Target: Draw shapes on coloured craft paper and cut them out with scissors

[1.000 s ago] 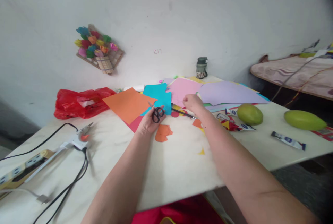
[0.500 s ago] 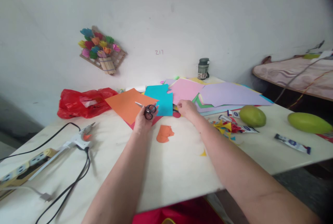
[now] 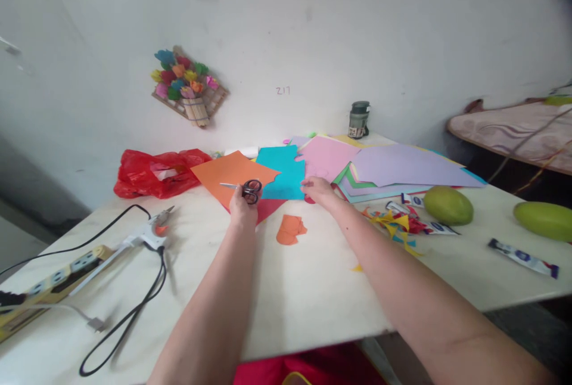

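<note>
In my left hand (image 3: 243, 211) is a pair of black-handled scissors (image 3: 252, 185), blades pointing left over the orange paper (image 3: 230, 170). My right hand (image 3: 320, 191) has its fingers drawn together at the right edge of the blue paper (image 3: 281, 173). A red paper piece (image 3: 309, 199) shows partly below those fingertips; what they pinch, if anything, is hidden. Red paper (image 3: 270, 209) sticks out under the orange and blue sheets. An orange cut piece (image 3: 290, 230) lies on the table between my forearms.
Pink (image 3: 328, 155) and purple paper (image 3: 406, 164) spread at the back right. Paper scraps (image 3: 393, 223), wrappers and two green fruits (image 3: 448, 205) lie right. A red plastic bag (image 3: 156, 173), glue gun (image 3: 154, 230), cables and power strip (image 3: 58, 281) occupy the left.
My left hand has moved left with the scissors, which now point left. My right hand has moved left and down to the blue paper's edge. The view has shifted slightly left.
</note>
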`<state>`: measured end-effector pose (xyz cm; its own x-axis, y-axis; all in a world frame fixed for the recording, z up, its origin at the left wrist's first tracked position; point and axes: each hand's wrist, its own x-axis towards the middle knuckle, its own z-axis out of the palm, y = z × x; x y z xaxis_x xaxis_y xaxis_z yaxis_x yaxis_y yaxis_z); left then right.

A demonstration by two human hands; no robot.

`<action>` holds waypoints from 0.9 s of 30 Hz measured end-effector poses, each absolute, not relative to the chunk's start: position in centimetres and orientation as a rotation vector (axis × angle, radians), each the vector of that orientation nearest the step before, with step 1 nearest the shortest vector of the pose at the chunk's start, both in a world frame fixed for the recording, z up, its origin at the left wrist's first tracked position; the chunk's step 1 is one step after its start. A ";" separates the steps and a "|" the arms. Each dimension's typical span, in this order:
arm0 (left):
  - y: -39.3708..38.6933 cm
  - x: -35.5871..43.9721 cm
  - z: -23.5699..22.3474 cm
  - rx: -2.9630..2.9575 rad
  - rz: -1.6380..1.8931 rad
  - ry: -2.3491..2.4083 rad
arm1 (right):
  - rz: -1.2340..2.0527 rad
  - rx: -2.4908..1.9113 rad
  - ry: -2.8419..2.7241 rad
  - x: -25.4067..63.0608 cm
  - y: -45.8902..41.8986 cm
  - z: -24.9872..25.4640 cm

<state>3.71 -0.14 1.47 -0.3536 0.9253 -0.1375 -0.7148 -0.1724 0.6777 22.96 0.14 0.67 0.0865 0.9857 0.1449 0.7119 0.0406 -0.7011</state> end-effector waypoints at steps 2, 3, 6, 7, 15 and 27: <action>-0.1 3.9 1.1 0.485 1.742 0.793 | 0.521 -1.749 -1.682 22.9 0.0 0.8; -0.1 4.0 0.9 0.565 1.707 0.791 | 0.428 -1.772 -1.681 22.9 -0.1 0.9; -0.1 4.7 0.3 0.794 1.600 0.836 | 0.068 -1.734 -1.674 22.5 -0.7 1.7; -0.2 5.0 0.1 0.862 1.578 0.868 | 0.034 -1.668 -1.688 22.2 -0.9 2.0; -0.8 6.5 0.1 1.178 1.508 0.959 | 0.095 -1.462 -1.980 19.4 -3.3 3.0; -1.5 7.2 0.5 1.079 1.544 1.091 | -0.115 -1.588 -2.101 17.2 -4.7 3.0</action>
<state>7.23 -1.49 0.50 -0.1840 0.9729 0.1400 -0.1936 -0.1755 0.9653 17.20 -4.68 3.00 -0.1941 0.8790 0.4354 0.9215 0.3156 -0.2264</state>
